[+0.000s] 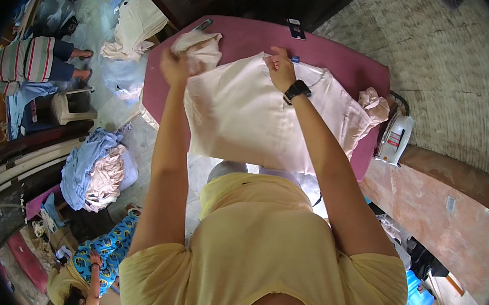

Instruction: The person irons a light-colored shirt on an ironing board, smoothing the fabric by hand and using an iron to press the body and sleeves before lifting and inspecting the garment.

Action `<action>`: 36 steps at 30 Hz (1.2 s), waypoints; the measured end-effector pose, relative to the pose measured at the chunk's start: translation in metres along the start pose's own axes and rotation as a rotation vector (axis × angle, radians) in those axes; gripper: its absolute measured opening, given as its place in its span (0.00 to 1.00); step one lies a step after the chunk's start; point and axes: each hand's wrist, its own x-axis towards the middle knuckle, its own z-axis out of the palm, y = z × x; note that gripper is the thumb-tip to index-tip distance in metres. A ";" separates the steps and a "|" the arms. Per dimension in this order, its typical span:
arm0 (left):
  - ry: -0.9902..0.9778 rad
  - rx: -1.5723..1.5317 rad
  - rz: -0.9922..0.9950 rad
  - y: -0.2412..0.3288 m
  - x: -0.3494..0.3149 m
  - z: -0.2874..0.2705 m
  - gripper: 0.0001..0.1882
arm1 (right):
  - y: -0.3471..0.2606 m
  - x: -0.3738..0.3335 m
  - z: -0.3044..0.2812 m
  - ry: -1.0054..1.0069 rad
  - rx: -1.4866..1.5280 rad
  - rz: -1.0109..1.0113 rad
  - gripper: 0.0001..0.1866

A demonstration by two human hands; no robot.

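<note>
A pale cream shirt (239, 105) lies spread across a maroon padded ironing table (243, 30), its near edge hanging over the front. One sleeve (205, 48) is bunched at the left, and another gathered part (373, 106) sits at the right. My left hand (175, 68), smeared by motion, is at the bunched left sleeve; its grip cannot be made out. With fingers bent, my right hand (281, 72) pinches the shirt's far edge; a black watch (296, 91) is on that wrist. A small blue item (295, 59) shows right beside these fingers.
A white iron (395, 138) stands at the table's right end. A dark card (296, 28) and a small green-edged tool (202, 24) lie along the far edge. Garment piles (94, 168) fill the left floor, where two other people are, near a plastic stool (70, 108).
</note>
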 end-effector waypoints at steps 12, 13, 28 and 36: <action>-0.256 0.194 0.462 0.014 -0.039 -0.050 0.12 | 0.014 0.015 0.053 0.113 0.018 0.169 0.26; -0.343 0.218 0.467 0.014 -0.040 -0.043 0.11 | 0.012 0.015 0.054 0.139 0.018 0.190 0.26; -0.284 0.187 0.513 0.040 -0.048 0.000 0.18 | -0.006 0.014 0.062 0.324 -0.125 -0.085 0.17; -0.241 0.314 0.693 0.063 -0.064 0.023 0.20 | -0.003 0.014 0.020 0.323 -0.070 -0.057 0.14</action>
